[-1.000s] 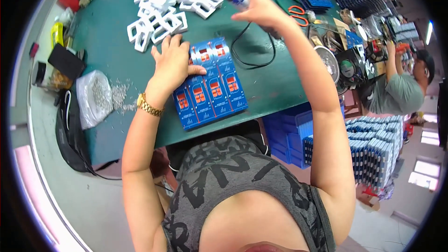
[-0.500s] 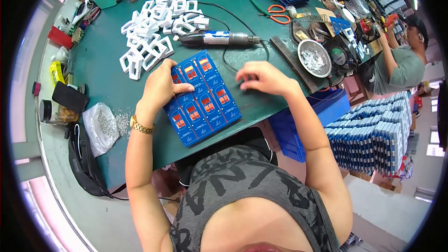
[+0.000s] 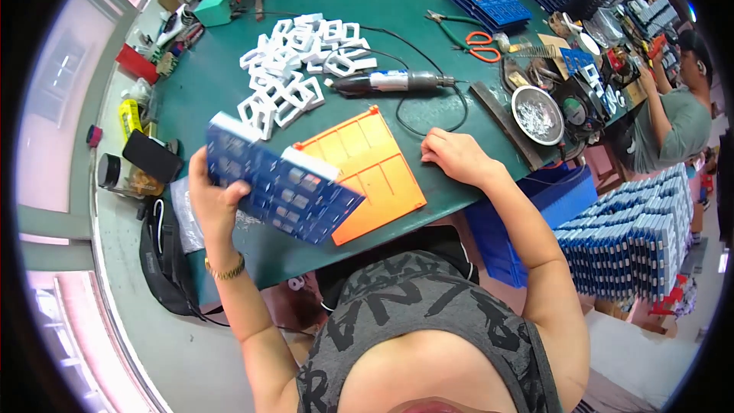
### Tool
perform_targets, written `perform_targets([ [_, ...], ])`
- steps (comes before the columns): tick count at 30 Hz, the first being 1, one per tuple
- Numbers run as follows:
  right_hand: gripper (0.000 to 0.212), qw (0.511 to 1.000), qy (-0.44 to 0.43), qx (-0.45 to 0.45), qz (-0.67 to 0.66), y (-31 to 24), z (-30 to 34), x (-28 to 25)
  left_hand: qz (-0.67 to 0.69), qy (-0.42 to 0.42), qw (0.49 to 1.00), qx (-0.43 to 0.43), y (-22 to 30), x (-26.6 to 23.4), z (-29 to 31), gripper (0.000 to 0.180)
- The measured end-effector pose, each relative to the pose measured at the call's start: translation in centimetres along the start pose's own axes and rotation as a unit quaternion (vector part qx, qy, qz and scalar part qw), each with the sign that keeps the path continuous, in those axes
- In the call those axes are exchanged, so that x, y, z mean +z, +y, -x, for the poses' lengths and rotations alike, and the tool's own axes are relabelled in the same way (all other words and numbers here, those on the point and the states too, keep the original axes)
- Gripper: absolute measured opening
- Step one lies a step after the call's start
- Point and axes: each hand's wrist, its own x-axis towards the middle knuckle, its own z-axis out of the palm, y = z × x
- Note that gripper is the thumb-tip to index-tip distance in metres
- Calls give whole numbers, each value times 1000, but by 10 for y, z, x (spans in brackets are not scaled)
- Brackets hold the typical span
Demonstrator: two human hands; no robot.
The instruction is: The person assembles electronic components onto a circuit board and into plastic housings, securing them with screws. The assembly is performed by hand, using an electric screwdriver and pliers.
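Note:
My left hand (image 3: pixel 215 200) grips a dark blue panel of several small blue parts (image 3: pixel 284 183) and holds it tilted above the green table (image 3: pixel 222 84). Under it lies a flat orange tray (image 3: pixel 367 168) with ribbed compartments. My right hand (image 3: pixel 453 154) rests on the table at the tray's right edge, fingers curled, holding nothing. A grey electric screwdriver (image 3: pixel 390 81) lies on the table beyond the tray, its black cable looping toward my right hand.
A heap of white plastic frames (image 3: pixel 294 69) sits at the back left. Red-handled scissors (image 3: pixel 478 42), a metal bowl of screws (image 3: pixel 537 115) and blue trays (image 3: pixel 489 1) lie to the right. Another person (image 3: pixel 673 115) works at far right. Blue stacks (image 3: pixel 634 237) stand beside the table.
My left hand has lifted the blue panel off the table and tilted it, uncovering the orange tray. My right hand has moved to the tray's right edge.

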Motion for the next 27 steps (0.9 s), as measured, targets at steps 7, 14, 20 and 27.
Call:
perform_targets([
  [7,16,945,139,-155,-252,-95,-112,51,74,144,985,65,3,-63,35,85],
  [14,27,891,113,-185,-399,-168,-179,116,48,102,993,25,15,-44,25,12],
  [20,62,439,-259,118,-852,-192,-122,104,403,-115,906,64,-12,-4,-15,42],
  [27,67,620,126,36,-773,-137,-8,-14,251,-368,892,-75,-15,40,30,84],
])
